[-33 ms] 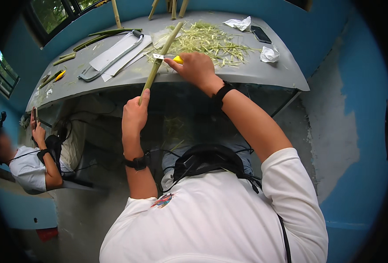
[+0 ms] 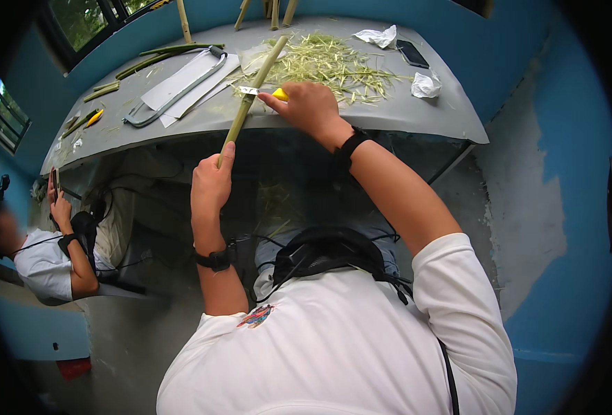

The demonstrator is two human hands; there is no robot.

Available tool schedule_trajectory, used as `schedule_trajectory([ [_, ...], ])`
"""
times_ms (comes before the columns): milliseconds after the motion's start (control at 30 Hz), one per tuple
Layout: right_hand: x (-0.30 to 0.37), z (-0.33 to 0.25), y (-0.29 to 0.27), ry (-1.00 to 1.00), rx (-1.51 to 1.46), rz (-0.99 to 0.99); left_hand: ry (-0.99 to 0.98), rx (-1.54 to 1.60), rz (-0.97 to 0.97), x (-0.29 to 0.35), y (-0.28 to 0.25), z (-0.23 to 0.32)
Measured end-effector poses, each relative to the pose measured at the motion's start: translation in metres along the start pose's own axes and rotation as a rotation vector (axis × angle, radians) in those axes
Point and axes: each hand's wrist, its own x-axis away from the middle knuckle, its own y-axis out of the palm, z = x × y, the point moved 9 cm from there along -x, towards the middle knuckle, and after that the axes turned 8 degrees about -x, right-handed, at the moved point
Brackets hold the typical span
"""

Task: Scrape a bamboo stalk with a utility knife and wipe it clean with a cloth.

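Note:
A green bamboo stick [image 2: 236, 128] slants up and away over the near edge of the table. My left hand [image 2: 210, 183] is closed around its lower end, thumb lying along the stick. In my right hand [image 2: 309, 107] is a yellow-handled utility knife [image 2: 280, 94]; its blade lies against the stick near a joint about midway up. Most of the knife's handle is hidden by my fingers. Pale green bamboo shavings [image 2: 326, 66] lie heaped just beyond my right hand.
On the grey table [image 2: 202, 142] are a hacksaw [image 2: 188, 90] on white paper, bamboo lengths [image 2: 143, 66], another yellow-handled tool [image 2: 95, 118], crumpled tissues [image 2: 425, 86] and a phone [image 2: 412, 54]. Bamboo poles [image 2: 274, 14] stand behind. A seated person [image 2: 64, 259] at left holds a phone.
My left hand has shifted very slightly to the left, and the blade with it. Both grips are the same.

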Motion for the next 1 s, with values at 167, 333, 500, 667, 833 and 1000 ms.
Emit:
schedule_trajectory([
  [167, 0.003, -0.002, 0.004, -0.046, 0.019, 0.005, -0.003, 0.01, 0.021, 0.017, 0.001, -0.007],
  [333, 0.004, 0.008, 0.009, 0.112, 0.051, -0.094, -0.03, 0.012, -0.028, 0.018, -0.001, -0.011],
  [500, 0.001, 0.015, 0.007, 0.153, 0.027, -0.067, -0.116, 0.053, -0.085, 0.043, -0.017, -0.082],
  [667, 0.001, 0.013, 0.005, 0.149, -0.008, -0.07, -0.156, 0.119, -0.083, 0.037, -0.009, -0.098],
  [833, -0.007, 0.007, -0.007, 0.084, -0.074, -0.021, -0.021, 0.094, -0.073, 0.001, -0.004, -0.054],
  [1000, -0.01, 0.004, -0.007, 0.011, -0.115, -0.018, 0.193, 0.071, 0.023, -0.014, -0.017, 0.006],
])
